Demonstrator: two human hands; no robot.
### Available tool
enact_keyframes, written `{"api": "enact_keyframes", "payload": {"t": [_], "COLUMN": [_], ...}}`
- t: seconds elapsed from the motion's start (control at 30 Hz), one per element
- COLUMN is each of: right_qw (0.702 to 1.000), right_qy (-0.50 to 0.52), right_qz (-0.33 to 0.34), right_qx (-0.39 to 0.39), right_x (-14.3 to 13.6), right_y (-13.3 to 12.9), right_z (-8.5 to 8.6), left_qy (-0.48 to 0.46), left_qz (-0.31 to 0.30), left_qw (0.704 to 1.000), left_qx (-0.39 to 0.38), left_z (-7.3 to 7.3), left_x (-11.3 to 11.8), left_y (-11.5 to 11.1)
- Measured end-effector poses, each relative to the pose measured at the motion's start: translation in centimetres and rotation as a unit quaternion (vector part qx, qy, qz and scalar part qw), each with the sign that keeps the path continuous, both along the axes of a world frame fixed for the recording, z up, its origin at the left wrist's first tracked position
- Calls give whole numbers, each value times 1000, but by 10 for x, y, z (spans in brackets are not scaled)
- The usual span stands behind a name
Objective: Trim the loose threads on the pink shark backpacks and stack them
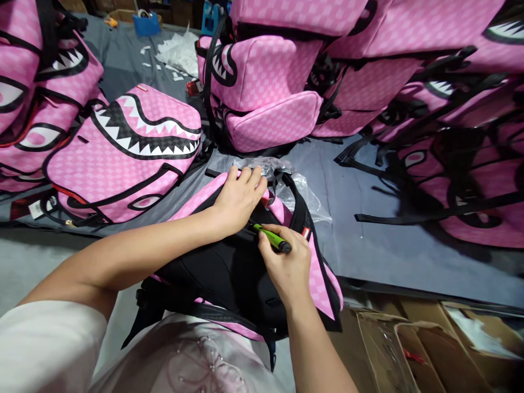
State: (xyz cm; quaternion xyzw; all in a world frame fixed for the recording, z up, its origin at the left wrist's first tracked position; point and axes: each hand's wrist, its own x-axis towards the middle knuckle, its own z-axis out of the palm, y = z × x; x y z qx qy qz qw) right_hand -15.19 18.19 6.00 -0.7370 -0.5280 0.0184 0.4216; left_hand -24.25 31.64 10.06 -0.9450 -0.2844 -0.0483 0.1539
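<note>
Pinching a green pen-like tool [271,237], the right hand [290,265] holds its tip at the black panel [221,273] of a pink backpack [321,278], which overhangs the near edge of the table [368,251]. The left hand [239,202] lies on the backpack, fingers slightly spread. The tool's long axis slants, tip leftward and away from the person. The tip seems to be at work, but how much is done or left, I can't tell.
</note>
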Motion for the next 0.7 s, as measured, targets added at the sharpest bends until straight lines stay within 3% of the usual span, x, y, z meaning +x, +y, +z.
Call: {"api": "enact_keyframes", "payload": {"t": [0.57, 0.7], "right_qw": [995, 997], "right_qy": [93, 73], "right_qz": [34, 19], "right_qx": [3, 20], "right_x": [0, 1], "right_y": [-1, -1], "right_z": [-3, -4], "left_qy": [20, 71], "left_qz": [-3, -31], "left_qw": [999, 994], "left_qx": [-37, -71], "left_z": [6, 19], "left_x": [0, -1], "left_y": [1, 9]}}
